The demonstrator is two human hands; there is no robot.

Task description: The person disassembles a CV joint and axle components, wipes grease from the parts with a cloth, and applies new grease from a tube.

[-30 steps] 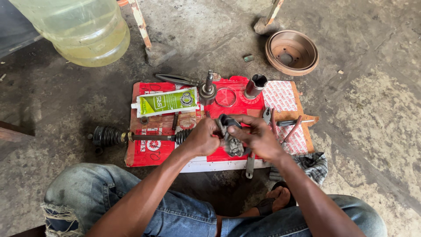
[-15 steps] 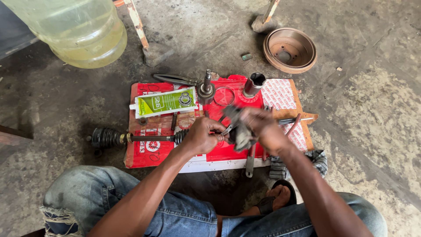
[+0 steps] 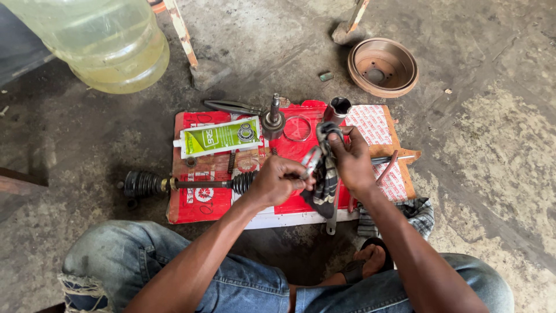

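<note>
**Greasy steel, dirty rag**

Steel axle shaft [image 3: 197, 184] lies across the red cardboard [image 3: 202, 208], heavy and slick. The left hand [image 3: 277, 181] is closed around its inner end; the right hand [image 3: 351, 159] pinches a limp checked rag [image 3: 324, 174] above it.

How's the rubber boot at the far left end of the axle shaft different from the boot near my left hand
The left-end boot lies off the red cardboard on the concrete floor; the inner boot lies on the cardboard, against the left hand. The left-end boot looks wider and is fully visible; the hand partly covers the inner one. Both are black, ribbed, and sit on the same shaft.
</note>
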